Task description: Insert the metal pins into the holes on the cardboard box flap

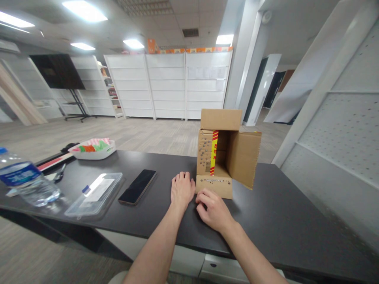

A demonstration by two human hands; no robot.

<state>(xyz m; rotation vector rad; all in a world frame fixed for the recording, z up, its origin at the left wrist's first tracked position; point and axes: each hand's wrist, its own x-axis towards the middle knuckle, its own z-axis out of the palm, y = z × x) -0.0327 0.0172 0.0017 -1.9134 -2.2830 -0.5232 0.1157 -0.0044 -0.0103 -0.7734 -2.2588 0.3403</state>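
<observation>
A cardboard box (221, 156) stands on the dark desk with its opening facing me and its flaps folded out. Small round silvery pieces and dark holes dot its left flap (204, 154) and form a row on the lower flap (214, 186). My left hand (182, 189) lies palm down on the desk just left of the box, fingers extended and nothing visible in them. My right hand (213, 209) rests in front of the lower flap with its fingers curled and thumb near the index finger. Whatever those fingers might hold is hidden.
Left of my hands lie a black phone (137, 186) and a clear plastic case (95, 195) with a white label. A water bottle (28, 181) lies tilted at the far left. Behind them sits a white basket (94, 153) of colourful packets. The desk's right edge meets a perforated panel (346, 134).
</observation>
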